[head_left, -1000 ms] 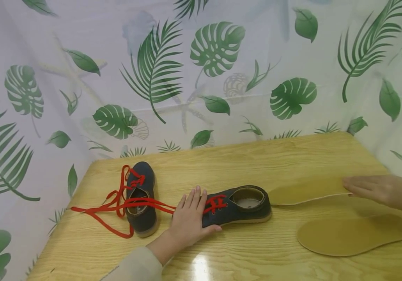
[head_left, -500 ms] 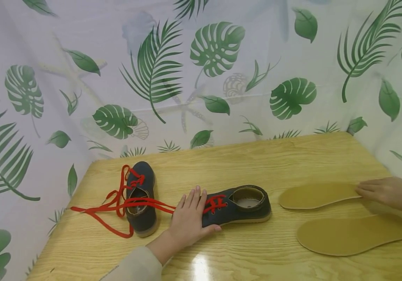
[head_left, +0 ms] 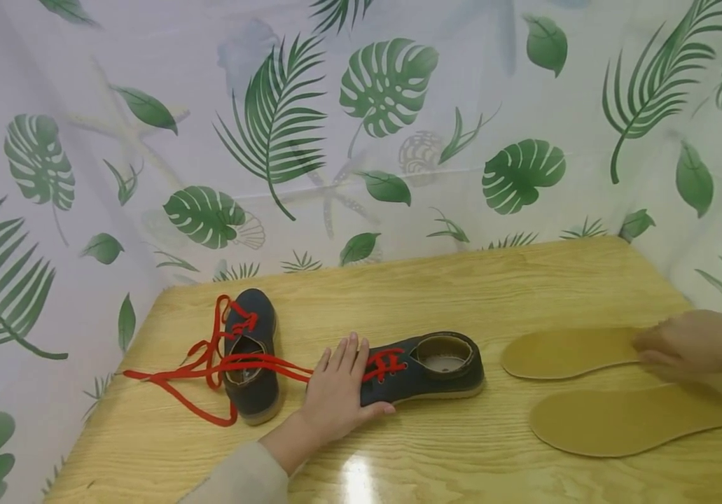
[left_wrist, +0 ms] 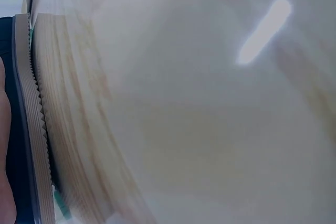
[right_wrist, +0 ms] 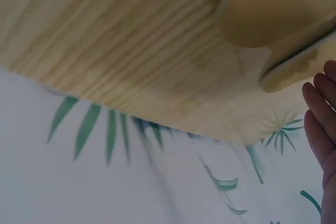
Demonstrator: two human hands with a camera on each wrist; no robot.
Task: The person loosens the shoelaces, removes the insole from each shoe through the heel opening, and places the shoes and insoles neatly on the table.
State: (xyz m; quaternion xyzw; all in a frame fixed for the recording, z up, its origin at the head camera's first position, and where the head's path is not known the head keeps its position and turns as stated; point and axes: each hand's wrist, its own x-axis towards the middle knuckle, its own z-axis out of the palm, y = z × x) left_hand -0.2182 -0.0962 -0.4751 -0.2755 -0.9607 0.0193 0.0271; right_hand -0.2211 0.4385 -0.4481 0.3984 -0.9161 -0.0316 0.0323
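Note:
My left hand (head_left: 338, 399) lies flat over the toe of a dark navy shoe (head_left: 445, 388), fingers straight, thumb along its near side. Red laces (head_left: 389, 365) cross that shoe, whose opening faces right. In the left wrist view the shoe's ribbed sole edge (left_wrist: 34, 129) runs down the left side. To the right, a tan insole (head_left: 568, 350) lies on the table, and my right hand (head_left: 691, 343) is at its right end, overlapping it. The right wrist view has loosely bent fingers (right_wrist: 319, 116) beside the insoles. Nearer the front lies a second tan insole (head_left: 619, 423).
Another navy shoe (head_left: 260, 395) stands at the left, toe pointing to the back. Long red laces (head_left: 193, 378) trail across it onto the wooden table (head_left: 436, 287). A leaf-printed white sheet (head_left: 461, 140) hangs behind and at both sides.
The far insole, tilted up with its tip by the shoe a second ago, now lies down slightly right of there. My right hand has shifted over its end. The left hand stays put.

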